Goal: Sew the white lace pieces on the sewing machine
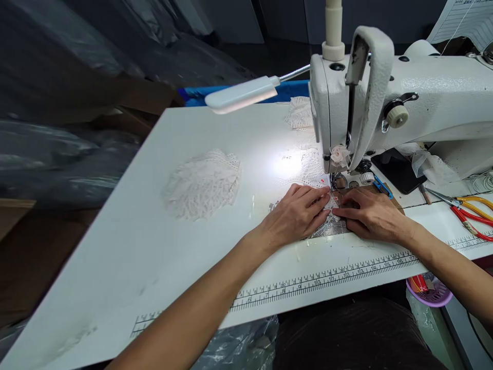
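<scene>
White lace fabric (328,222) lies under the needle area of a white sewing machine (431,97). My left hand (298,211) rests palm down on the lace, left of the presser foot, its fingers slightly spread. Just right of the foot, my right hand (367,213) touches the lace edge with its thumb and fingers bent; whether it pinches the fabric is hidden. More lace (311,167) stretches behind the left hand towards the back of the table. A separate pile of white lace (206,184) lies on the left part of the table.
A lamp (242,95) hangs over the table (127,246). Right of the machine's needle lie a black phone (398,169), a blue cutter (382,186) and scissors (472,205) with yellow and red handles. A purple basket (433,296) sits below the table's front edge.
</scene>
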Motion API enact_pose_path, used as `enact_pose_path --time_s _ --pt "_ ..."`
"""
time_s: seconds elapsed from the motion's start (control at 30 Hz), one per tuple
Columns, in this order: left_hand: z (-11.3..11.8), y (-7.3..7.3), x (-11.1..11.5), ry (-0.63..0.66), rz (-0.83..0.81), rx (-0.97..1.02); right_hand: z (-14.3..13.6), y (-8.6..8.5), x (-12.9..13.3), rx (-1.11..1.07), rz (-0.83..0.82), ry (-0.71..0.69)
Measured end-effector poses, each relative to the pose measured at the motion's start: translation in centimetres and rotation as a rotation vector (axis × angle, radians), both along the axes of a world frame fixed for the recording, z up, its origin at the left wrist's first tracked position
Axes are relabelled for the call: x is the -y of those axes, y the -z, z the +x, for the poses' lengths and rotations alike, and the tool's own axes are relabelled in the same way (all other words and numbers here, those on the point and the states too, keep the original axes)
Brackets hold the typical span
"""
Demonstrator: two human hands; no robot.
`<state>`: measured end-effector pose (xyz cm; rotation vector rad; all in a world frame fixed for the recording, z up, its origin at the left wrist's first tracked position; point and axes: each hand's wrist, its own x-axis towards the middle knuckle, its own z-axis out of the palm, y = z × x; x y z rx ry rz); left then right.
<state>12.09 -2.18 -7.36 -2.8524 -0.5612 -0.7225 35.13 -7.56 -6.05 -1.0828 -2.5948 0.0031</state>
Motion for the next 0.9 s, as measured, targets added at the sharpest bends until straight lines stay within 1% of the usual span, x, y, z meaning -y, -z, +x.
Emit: enact_pose_path --time_s 0.2,0.37,0.6,0.67,0.77,0.9 --pt "0.1 -0.5 0.2 -0.044 -0.024 -0.06 0.0 -0.1 0.0 0.008 -0.011 -0.006" --pt "0.1 -0.7 0.3 -0.04 0.006 -0.123 0.0 -0.2 0.1 0.046 0.0 -0.008" --pt "0.7 -0.8 0.8 -0.104 0.055 -0.196 -0.1 -0.2 -0.3 0.115 0.033 -0.01" --pt "0.9 -0.9 0.6 -0.114 0.056 -0.232 -0.2 -0.1 -0.5 0.146 0.045 0.001" --pt "1.1 -1.1 -0.2 -0.096 0.07 -0.287 -0.4 -0.1 -0.7 0.17 0.068 0.03" --pt "0.8 -1.0 -1.0 -0.069 0.005 -0.261 -0.6 -0.2 -0.7 0.198 0.057 0.055"
